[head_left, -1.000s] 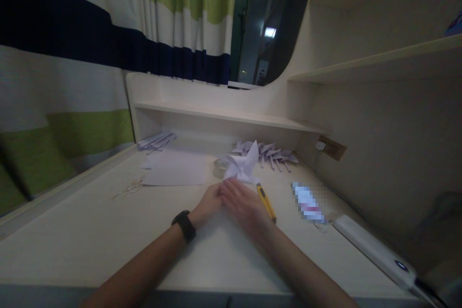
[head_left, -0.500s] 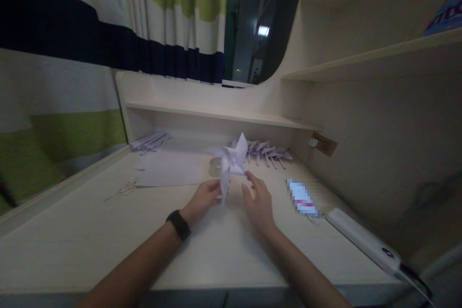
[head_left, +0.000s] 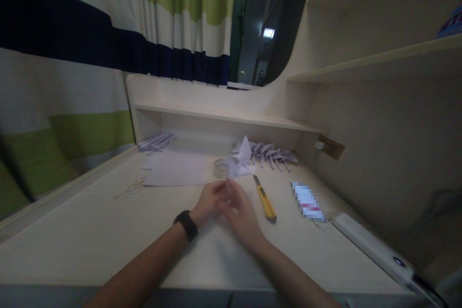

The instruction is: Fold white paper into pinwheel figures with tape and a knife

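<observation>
Holding a white paper pinwheel (head_left: 241, 162) upright near the middle of the pale table (head_left: 90, 231), a person works with both hands close together, the pinwheel's blades standing just above the fingertips. The left hand (head_left: 209, 199), a dark band on its wrist, and the right hand (head_left: 236, 207) meet at the stem, fingers pressed together in a pinch on it; exactly which fingers close on it is blurred. Judging by the scene, the work looks well along: a row of finished pinwheels (head_left: 274, 153) already lies at one o'clock from the hands under the low shelf (head_left: 224, 114), while flat sheets of white paper (head_left: 178, 168) at eleven o'clock and a bundle of sticks or strips (head_left: 157, 141) farther back appear unused, so more may remain. A white power strip (head_left: 371, 250) lies at four o'clock, a yellow utility knife (head_left: 265, 199) just beside the right hand at three o'clock, and a roll of clear tape (head_left: 221, 167) at twelve o'clock. Scissors (head_left: 130, 187) rest at nine o'clock. No box, tray or other container shows; the shelf seems bare.
</observation>
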